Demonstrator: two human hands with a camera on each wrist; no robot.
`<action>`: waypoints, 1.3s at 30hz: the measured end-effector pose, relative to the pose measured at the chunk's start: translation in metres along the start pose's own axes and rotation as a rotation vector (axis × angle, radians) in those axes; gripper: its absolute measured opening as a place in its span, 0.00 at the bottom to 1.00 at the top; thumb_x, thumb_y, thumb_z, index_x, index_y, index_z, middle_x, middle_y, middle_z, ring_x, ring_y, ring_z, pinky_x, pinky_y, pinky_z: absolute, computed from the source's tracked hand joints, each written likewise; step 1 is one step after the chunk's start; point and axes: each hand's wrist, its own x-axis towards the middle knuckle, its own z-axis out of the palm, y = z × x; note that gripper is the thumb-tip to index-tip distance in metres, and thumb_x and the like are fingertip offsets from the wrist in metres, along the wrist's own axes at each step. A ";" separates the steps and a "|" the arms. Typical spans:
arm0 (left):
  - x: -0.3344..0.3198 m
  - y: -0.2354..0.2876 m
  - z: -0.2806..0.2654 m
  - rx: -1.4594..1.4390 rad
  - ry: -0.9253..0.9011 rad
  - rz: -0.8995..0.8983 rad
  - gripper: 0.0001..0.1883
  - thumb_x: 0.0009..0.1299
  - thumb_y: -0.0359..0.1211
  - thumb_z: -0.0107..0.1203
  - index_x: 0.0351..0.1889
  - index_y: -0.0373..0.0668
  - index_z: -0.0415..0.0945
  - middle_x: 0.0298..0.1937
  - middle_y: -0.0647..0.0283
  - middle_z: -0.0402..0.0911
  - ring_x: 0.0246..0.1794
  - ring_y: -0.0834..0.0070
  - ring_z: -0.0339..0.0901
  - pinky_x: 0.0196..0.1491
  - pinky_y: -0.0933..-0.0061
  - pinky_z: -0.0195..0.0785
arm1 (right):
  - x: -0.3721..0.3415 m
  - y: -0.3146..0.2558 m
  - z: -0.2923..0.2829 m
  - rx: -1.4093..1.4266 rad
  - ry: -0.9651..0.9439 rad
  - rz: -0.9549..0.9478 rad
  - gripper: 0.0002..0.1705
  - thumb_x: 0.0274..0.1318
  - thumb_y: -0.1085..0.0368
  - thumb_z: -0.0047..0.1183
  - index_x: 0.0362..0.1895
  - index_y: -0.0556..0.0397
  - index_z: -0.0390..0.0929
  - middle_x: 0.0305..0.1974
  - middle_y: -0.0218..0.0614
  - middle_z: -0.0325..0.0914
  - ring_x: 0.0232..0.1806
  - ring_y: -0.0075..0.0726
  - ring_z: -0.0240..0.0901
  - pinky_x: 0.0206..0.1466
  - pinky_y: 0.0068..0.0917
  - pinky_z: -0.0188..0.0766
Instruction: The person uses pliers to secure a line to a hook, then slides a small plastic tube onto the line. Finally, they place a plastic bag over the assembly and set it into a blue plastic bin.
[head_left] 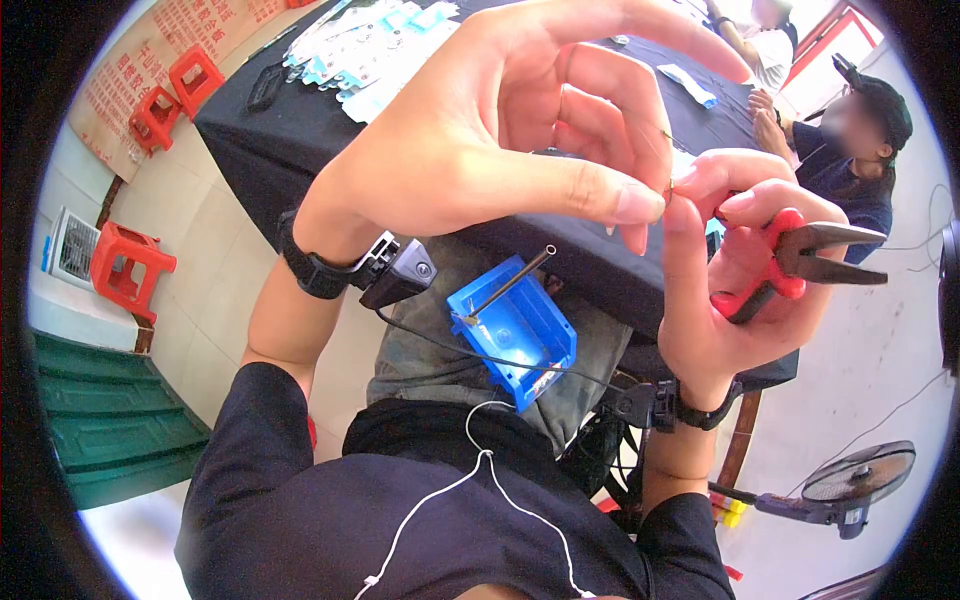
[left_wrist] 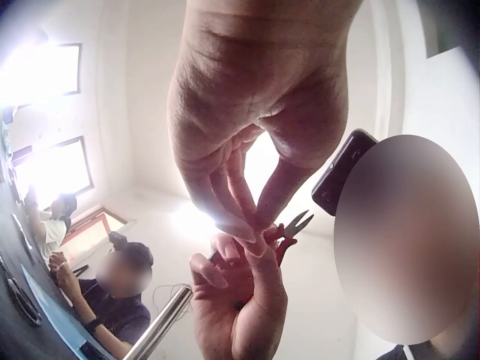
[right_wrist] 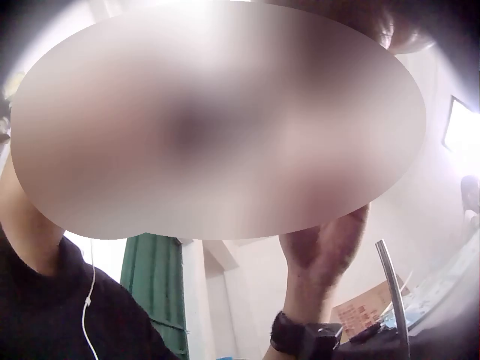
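Observation:
In the head view my left hand (head_left: 465, 175) is raised in front of my chest, its thumb and forefinger pinching a tiny, thin gold-coloured piece (head_left: 672, 186). What exactly the piece is, I cannot tell. My right hand (head_left: 700, 315) meets it there, thumb and forefinger tips at the same piece. Its other fingers curl round red-handled pliers (head_left: 790, 258) resting across the palm, the metal jaws parted and pointing away to the right. The left wrist view shows both hands' fingertips together, with the pliers (left_wrist: 288, 241) behind them. Blur covers most of the right wrist view.
A blue bin (head_left: 562, 345) sits on my lap, a metal tube (head_left: 512, 283) slanting up over it. Beyond is a black-covered table (head_left: 270, 150) with a pile of small packets (head_left: 365, 50). Another person (head_left: 850, 170) sits on the far right. A fan (head_left: 855, 480) stands at right.

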 end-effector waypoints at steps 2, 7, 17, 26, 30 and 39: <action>0.001 0.000 0.001 0.000 -0.004 -0.002 0.20 0.72 0.33 0.54 0.60 0.34 0.73 0.26 0.69 0.75 0.27 0.84 0.73 0.34 0.81 0.67 | 0.000 -0.001 0.000 -0.004 -0.002 -0.015 0.20 0.54 0.84 0.62 0.46 0.57 0.67 0.37 0.47 0.78 0.42 0.38 0.78 0.51 0.37 0.76; 0.000 0.000 0.002 -0.001 -0.005 -0.006 0.20 0.73 0.33 0.54 0.60 0.34 0.73 0.26 0.69 0.75 0.27 0.84 0.73 0.34 0.81 0.67 | -0.001 -0.001 0.002 0.005 0.013 0.012 0.19 0.55 0.82 0.62 0.45 0.57 0.67 0.37 0.45 0.77 0.42 0.37 0.77 0.50 0.35 0.74; -0.001 0.000 0.003 -0.003 -0.001 -0.011 0.20 0.73 0.34 0.54 0.60 0.34 0.73 0.26 0.69 0.75 0.27 0.84 0.73 0.34 0.82 0.67 | -0.003 -0.002 -0.001 -0.007 0.007 0.017 0.20 0.55 0.82 0.62 0.46 0.56 0.67 0.37 0.44 0.77 0.42 0.35 0.75 0.47 0.33 0.73; 0.003 0.002 0.001 -0.003 -0.006 -0.013 0.20 0.74 0.34 0.53 0.60 0.33 0.73 0.26 0.69 0.75 0.27 0.84 0.73 0.33 0.82 0.67 | -0.004 0.001 0.000 0.136 0.056 0.076 0.25 0.53 0.85 0.63 0.51 0.56 0.67 0.40 0.45 0.77 0.43 0.37 0.77 0.45 0.28 0.75; 0.004 0.000 0.004 -0.005 -0.007 -0.017 0.20 0.74 0.34 0.53 0.60 0.33 0.73 0.26 0.69 0.75 0.27 0.84 0.73 0.33 0.82 0.67 | -0.003 0.001 -0.001 0.126 0.046 0.072 0.25 0.53 0.86 0.62 0.51 0.56 0.67 0.40 0.46 0.78 0.44 0.37 0.78 0.45 0.29 0.75; 0.004 0.001 0.001 -0.009 -0.007 -0.024 0.20 0.74 0.35 0.53 0.60 0.33 0.73 0.26 0.68 0.75 0.27 0.84 0.73 0.33 0.82 0.67 | -0.003 0.002 -0.001 0.103 -0.003 0.031 0.25 0.53 0.86 0.61 0.51 0.57 0.66 0.40 0.46 0.79 0.43 0.37 0.79 0.46 0.28 0.75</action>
